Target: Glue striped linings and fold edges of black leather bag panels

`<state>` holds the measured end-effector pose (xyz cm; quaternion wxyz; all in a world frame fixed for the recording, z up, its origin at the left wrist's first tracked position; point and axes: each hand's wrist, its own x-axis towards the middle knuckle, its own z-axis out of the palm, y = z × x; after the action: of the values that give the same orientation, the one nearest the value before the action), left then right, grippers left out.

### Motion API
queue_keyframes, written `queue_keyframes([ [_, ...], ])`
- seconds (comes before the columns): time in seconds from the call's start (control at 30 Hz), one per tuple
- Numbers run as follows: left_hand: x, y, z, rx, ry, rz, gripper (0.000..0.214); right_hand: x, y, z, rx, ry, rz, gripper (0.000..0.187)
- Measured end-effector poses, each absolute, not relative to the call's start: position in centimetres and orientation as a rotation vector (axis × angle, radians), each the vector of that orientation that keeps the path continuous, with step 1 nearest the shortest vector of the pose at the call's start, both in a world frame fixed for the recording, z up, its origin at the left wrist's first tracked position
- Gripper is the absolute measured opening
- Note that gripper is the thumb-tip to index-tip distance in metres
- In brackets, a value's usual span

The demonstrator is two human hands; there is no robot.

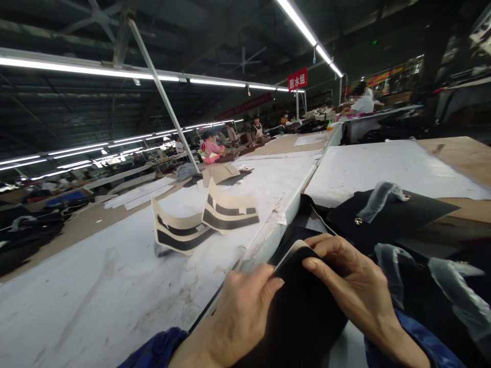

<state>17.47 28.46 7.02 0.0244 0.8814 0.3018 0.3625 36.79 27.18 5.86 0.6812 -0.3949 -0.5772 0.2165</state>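
A black sheet of material (303,317), perhaps leather, is held up at the table's edge. Along its upper rim runs a pale strip (294,251). My left hand (245,306) pinches this rim between thumb and fingers. On the other side of the raised corner, my right hand (345,271) grips the same edge with its thumb in front and fingers behind. The sheet's lower part hangs between my forearms. Just right of my right hand lie black panels (395,212) with handles wrapped in clear plastic (383,197).
Two curved cream sheets with black strips (230,209) (180,230) stand on the white-covered table (126,286). Behind them lies a tan piece of board (220,174). A second white-topped table (368,168) extends at right. Several people work farther back, one in pink (210,147).
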Motion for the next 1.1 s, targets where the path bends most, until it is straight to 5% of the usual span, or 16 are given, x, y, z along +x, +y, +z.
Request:
queue_keyframes([
  [0.77, 17.8, 28.5, 6.1, 2.768, 0.749, 1.141, 0.019, 36.7, 27.2, 5.2, -0.898, -1.268, 0.397, 0.027],
  [1.1, 17.4, 28.7, 6.4, 2.708, 0.825, 1.014, 0.024, 37.4, 27.4, 5.8, -0.933, -1.259, 0.603, 0.030],
])
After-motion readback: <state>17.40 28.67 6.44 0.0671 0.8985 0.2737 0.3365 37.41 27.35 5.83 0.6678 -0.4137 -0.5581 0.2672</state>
